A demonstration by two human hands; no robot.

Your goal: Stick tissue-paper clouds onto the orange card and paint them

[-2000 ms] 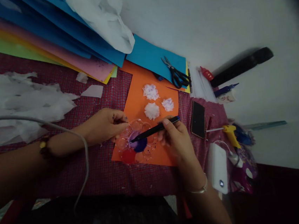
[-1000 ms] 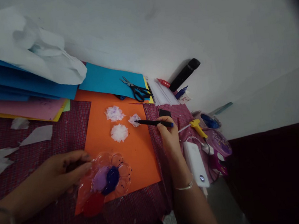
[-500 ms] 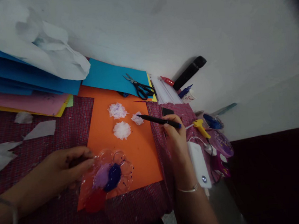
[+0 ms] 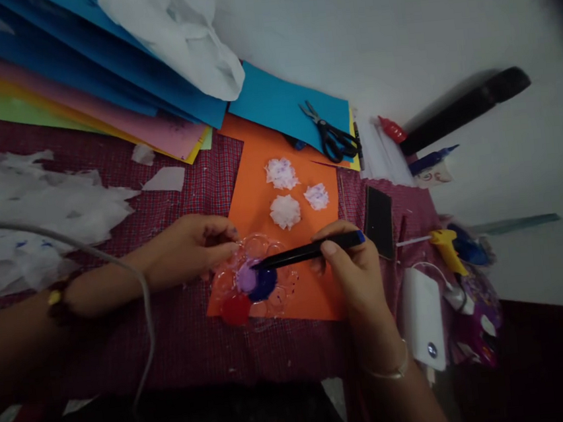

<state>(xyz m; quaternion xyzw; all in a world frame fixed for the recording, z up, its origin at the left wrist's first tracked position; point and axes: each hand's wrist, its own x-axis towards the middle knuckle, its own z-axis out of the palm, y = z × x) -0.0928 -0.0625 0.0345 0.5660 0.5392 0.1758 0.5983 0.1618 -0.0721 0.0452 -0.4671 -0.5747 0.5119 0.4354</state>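
My right hand [image 4: 357, 273] is closed around a black pen [image 4: 303, 251] with a blue end. The pen's tip dips into lilac paint [image 4: 246, 278] on a clear, flower-shaped paint palette [image 4: 286, 298], which also carries dark blue and red paint. Thumb and fingers of my left hand [image 4: 198, 251] pinch the palette's left rim, over the lower part of an orange paper sheet [image 4: 320, 297]. Above it on the sheet lie three ruffled tissue paper flowers: one upper flower [image 4: 280, 173] and one right flower [image 4: 317, 197] bear purple marks, while the lower flower [image 4: 285, 212] looks white.
Black-handled scissors [image 4: 331, 133] rest on blue paper [image 4: 285, 94] at the back. Torn white tissue [image 4: 37, 208] and stacked coloured sheets [image 4: 116, 97] occupy the left. To the right are a phone-like black slab [image 4: 379, 221], a yellow glue gun [image 4: 447, 251] and a white power bank [image 4: 422, 317].
The pen has gone from the small right-hand flower down to the lilac paint in the palette. That flower shows more purple. The whole view has shifted, and my left hand still grips the palette.
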